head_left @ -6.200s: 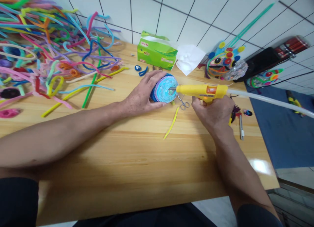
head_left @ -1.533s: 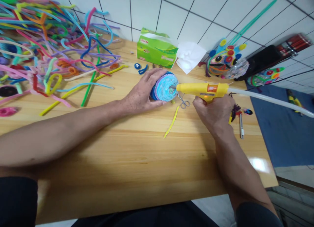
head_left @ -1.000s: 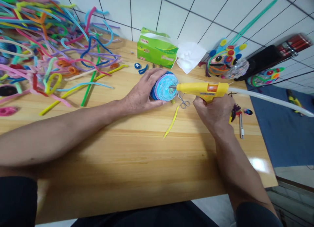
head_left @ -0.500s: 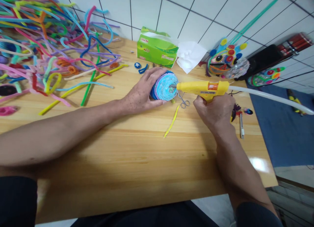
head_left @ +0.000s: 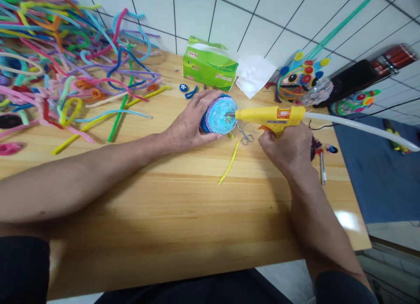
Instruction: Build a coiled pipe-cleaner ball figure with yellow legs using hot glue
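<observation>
My left hand (head_left: 193,122) is wrapped round a rounded craft piece (head_left: 220,115), coiled in light blue, lilac and dark blue pipe cleaner, its light blue face turned right. In my right hand (head_left: 288,146) is a yellow hot glue gun (head_left: 269,116), gripped by its handle. Its metal nozzle is at the middle of the light blue face; whether it touches cannot be told. A long white glue stick (head_left: 361,127) sticks out of the gun's back. Below the nozzle lie small scissors (head_left: 246,138) and a short yellow pipe cleaner (head_left: 229,162).
Loose coloured pipe cleaners (head_left: 82,72) are heaped at the left. A green tissue pack (head_left: 210,68) stands by the tiled wall, beside a crumpled white tissue (head_left: 254,74). Decorated craft pieces (head_left: 298,78) and a dark red-topped flask (head_left: 374,72) stand back right. A utility knife (head_left: 323,168) lies near the right edge.
The glue gun and my right hand have shifted very slightly left and up. My left hand keeps its hold on the coiled piece, almost unmoved.
</observation>
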A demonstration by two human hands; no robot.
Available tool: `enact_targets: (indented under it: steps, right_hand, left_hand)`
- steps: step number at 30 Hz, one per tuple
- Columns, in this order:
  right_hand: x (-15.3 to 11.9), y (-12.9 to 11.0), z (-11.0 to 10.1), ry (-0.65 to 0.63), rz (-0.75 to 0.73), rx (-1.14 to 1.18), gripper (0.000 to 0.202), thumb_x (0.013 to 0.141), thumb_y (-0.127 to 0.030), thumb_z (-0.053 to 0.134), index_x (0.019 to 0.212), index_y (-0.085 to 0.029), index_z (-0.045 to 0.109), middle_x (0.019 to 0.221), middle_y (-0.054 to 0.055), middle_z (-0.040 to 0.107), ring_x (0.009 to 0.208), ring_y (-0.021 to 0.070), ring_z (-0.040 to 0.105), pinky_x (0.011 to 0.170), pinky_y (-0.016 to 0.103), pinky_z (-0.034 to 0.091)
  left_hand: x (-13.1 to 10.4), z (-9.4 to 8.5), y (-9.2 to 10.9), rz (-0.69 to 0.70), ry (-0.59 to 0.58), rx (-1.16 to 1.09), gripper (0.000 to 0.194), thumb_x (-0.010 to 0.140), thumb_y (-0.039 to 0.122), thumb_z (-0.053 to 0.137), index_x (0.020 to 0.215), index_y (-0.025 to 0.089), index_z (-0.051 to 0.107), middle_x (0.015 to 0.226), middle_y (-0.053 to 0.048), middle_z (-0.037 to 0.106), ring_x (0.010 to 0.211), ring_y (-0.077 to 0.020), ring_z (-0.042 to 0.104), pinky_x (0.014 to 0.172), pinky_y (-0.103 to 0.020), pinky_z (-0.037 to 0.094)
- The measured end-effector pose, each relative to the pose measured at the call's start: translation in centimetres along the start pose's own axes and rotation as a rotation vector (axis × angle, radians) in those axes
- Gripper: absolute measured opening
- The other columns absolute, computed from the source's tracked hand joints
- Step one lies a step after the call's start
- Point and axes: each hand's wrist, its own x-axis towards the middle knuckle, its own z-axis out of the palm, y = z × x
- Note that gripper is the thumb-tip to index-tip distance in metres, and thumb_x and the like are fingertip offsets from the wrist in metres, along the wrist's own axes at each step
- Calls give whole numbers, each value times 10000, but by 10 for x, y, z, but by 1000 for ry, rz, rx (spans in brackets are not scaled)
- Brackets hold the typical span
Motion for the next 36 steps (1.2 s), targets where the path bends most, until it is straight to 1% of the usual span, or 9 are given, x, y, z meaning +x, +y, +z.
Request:
enact_targets:
  steps: [1,5,8,14,20,25,27,31,36]
  right_hand:
    - [-1,0,0,-5,-8,0,42,801,-243,695,840,-244,678,738,48,604,814,286,649,769,426,547]
    - [-3,-1,-1,8,-25,2,264,848,-419,813,768,-271,611,681,12,570,756,260,632,737,403,550]
    - [-2,-2,-1,21,-12,8,324,850,-463,842,759,-275,595,664,4,558,733,251,626,721,396,541]
    - [0,-2,-1,14,20,21,320,862,-416,774,704,-292,526,634,-5,506,718,253,617,711,403,527]
    - [-1,-4,0,4,32,3,235,854,-351,730,718,-284,550,652,15,535,753,275,647,743,425,542]
    - [-1,-3,3,24,14,-34,211,868,-357,713,731,-285,570,662,36,573,776,290,659,741,425,548]
    - [-1,-3,3,13,15,-39,205,871,-361,708,735,-282,577,675,46,586,794,299,671,753,435,556]
    - [-1,-1,5,-8,29,-40,173,876,-359,692,759,-271,601,706,61,606,824,314,692,783,459,569]
    - [-2,1,8,46,14,-33,139,859,-346,678,770,-269,602,709,60,607,827,311,694,778,452,567]
  left_hand:
    - [0,0,0,-4,3,-1,1114,884,906,792,1744,330,383,1737,-189,510,1674,-481,414,1409,-743,334]
    - [-1,0,0,-2,6,-1,1101,892,914,775,1744,337,383,1738,-181,511,1676,-489,410,1402,-769,327]
    - [-1,-1,1,2,-4,-6,1105,892,892,796,1751,340,373,1742,-181,503,1676,-480,417,1410,-750,338]
    - [0,0,0,18,-2,4,1084,910,905,761,1750,344,369,1744,-177,502,1674,-477,423,1404,-754,347]
    - [0,0,0,7,3,8,1107,893,923,761,1747,330,379,1725,-192,523,1668,-493,419,1402,-775,321]
    - [0,-2,0,42,-4,1,1114,899,891,792,1757,330,357,1722,-194,521,1661,-496,434,1405,-765,315]
    - [0,-2,0,51,-1,2,1107,908,888,789,1761,338,346,1725,-185,518,1659,-488,442,1404,-755,325]
    - [0,-1,-2,53,2,11,1097,917,877,789,1754,312,361,1733,-194,515,1663,-476,439,1400,-733,350]
    - [-1,1,-4,73,28,-2,1083,916,874,795,1748,325,371,1737,-191,515,1652,-472,456,1390,-736,366]
